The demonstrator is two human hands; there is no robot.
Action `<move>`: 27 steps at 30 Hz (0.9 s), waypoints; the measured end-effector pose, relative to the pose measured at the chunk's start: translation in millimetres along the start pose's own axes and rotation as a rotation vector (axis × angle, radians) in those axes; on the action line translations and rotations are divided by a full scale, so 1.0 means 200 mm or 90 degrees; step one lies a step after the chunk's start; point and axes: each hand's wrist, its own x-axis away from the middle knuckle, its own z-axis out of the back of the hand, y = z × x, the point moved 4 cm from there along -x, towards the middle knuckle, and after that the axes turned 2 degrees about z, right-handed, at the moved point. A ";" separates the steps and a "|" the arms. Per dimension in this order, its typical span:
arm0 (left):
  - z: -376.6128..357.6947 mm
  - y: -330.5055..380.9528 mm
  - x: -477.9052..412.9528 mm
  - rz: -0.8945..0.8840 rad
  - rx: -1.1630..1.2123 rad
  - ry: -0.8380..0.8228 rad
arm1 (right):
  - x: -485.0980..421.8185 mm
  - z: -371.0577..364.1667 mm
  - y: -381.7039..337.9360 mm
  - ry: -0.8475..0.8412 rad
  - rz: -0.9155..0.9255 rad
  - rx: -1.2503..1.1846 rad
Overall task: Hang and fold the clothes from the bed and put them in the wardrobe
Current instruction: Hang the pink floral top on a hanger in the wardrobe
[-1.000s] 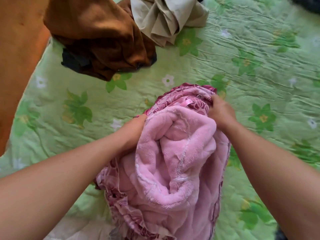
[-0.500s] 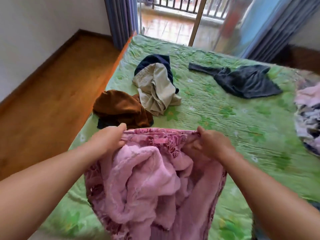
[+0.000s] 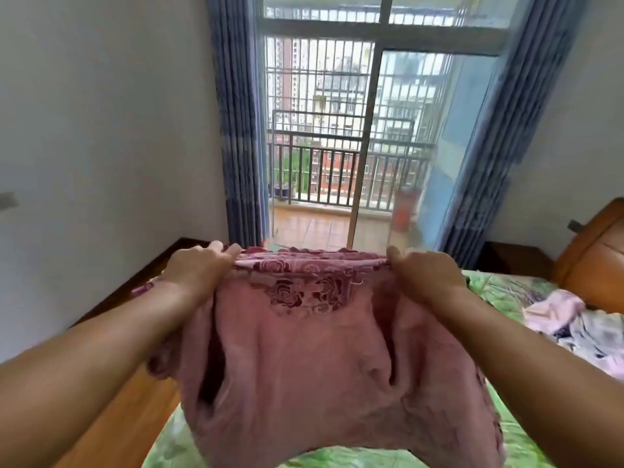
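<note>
text: none readable | labels: none | brands: none | numbers: none | signs: none | rose pattern on pink garment (image 3: 304,292) only, no lettering

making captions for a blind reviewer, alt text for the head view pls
The left hand and right hand hold up a pink garment by its top edge over the green bed, facing a balcony door with blue curtains.

The one view looks out from the person's head, above the near edge of the bed (image 3: 506,288). It faces roughly level across the bed toward the balcony door (image 3: 368,130). It sits close behind the left hand (image 3: 196,270) and right hand (image 3: 425,275), which grip the pink garment (image 3: 304,349) filling the lower middle. The wide lens bows the curtains (image 3: 236,130) outward.
</note>
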 end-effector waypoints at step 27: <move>0.57 -0.41 -0.08 0.088 0.308 -0.054 | -0.33 0.59 0.02 -0.088 0.094 -0.110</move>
